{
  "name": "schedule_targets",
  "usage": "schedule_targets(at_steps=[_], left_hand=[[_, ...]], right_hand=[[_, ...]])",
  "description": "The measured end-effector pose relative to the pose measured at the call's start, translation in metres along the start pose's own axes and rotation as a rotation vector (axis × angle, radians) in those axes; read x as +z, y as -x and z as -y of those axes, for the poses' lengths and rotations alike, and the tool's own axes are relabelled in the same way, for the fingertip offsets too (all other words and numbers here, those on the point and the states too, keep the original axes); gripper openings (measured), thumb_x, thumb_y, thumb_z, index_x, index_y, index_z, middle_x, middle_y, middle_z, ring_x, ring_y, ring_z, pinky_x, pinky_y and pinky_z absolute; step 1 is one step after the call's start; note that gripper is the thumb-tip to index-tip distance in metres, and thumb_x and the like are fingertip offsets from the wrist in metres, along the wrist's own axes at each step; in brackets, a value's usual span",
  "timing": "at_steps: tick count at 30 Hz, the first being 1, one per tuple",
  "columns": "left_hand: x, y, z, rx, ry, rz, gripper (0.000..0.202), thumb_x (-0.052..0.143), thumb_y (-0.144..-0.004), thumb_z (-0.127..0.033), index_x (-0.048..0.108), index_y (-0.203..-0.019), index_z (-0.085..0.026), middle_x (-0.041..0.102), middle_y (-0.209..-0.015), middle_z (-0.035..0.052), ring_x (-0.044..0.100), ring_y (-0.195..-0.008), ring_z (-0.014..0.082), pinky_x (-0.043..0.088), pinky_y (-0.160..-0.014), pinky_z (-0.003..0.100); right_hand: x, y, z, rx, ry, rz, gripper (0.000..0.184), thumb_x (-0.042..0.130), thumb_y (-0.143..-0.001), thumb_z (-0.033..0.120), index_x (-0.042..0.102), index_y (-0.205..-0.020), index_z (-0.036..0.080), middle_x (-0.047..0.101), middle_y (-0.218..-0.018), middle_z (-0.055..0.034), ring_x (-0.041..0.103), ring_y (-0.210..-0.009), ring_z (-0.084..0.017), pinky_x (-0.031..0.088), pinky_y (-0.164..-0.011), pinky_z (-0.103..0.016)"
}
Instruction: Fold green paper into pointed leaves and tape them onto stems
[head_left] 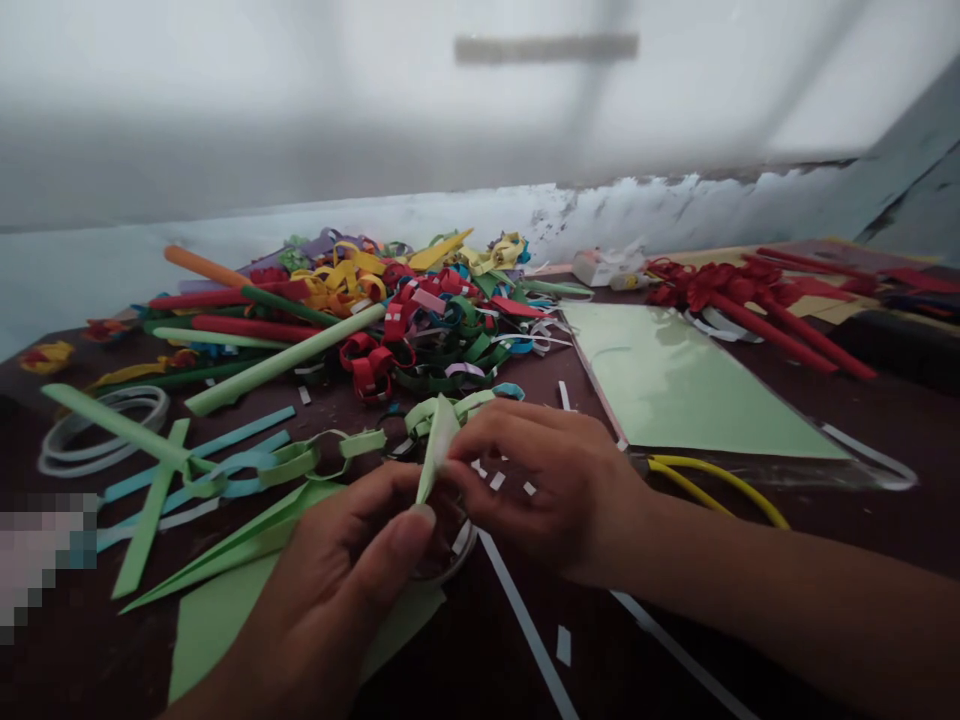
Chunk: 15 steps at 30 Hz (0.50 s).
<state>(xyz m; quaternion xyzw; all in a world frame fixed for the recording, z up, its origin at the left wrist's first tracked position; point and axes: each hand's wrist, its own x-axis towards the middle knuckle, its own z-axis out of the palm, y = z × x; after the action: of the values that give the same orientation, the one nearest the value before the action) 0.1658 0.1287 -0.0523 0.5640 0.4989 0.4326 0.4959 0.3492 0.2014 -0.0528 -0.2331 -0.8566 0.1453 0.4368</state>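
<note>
My left hand (352, 560) pinches the lower end of a folded light green paper piece (433, 452) between thumb and fingers. From the other side, my right hand (540, 480) grips the same piece with thumb and fingertips, and the paper stands nearly upright. Just below my fingers a round, clear-looking ring (459, 568) lies on the dark table, mostly hidden. A folded green paper (225, 550) and a flat green sheet (214, 625) lie under and beside my left hand. Beyond my hands runs a green and blue paper chain (300, 458).
A heap of coloured paper chains (405, 300) and rolled paper sticks (285, 360) covers the back left. Green sheets in a clear sleeve (697, 390) lie at right, near red paper flowers (697, 285). A yellow curved piece (739, 480) sits beside my right wrist. White strips (525, 620) are scattered about.
</note>
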Motion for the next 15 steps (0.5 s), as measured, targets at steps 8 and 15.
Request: schedule_targets(at_steps=[8, 15], left_hand=[[-0.0055, -0.002, 0.0042, 0.018, -0.08, 0.011, 0.032, 0.053, -0.097, -0.052, 0.071, -0.102, -0.027, 0.071, -0.088, -0.0013, 0.064, -0.078, 0.0146, 0.052, -0.074, 0.023], [-0.004, -0.0049, 0.0035, 0.062, -0.202, 0.035, 0.028, 0.052, -0.099, -0.048, 0.069, -0.098, -0.026, 0.067, -0.082, -0.0026, 0.061, -0.075, 0.013, 0.051, -0.07, 0.022]], right_hand=[[0.0007, 0.0005, -0.0006, -0.053, 0.036, 0.004, 0.009, 0.061, -0.095, 0.018, 0.067, -0.089, 0.016, 0.071, -0.08, -0.0024, 0.065, -0.072, -0.012, 0.048, -0.068, -0.022], [0.0036, 0.0016, 0.0024, -0.104, 0.07, 0.05, 0.015, 0.059, -0.098, 0.023, 0.068, -0.088, 0.018, 0.073, -0.081, -0.0034, 0.066, -0.071, -0.014, 0.049, -0.066, -0.026]])
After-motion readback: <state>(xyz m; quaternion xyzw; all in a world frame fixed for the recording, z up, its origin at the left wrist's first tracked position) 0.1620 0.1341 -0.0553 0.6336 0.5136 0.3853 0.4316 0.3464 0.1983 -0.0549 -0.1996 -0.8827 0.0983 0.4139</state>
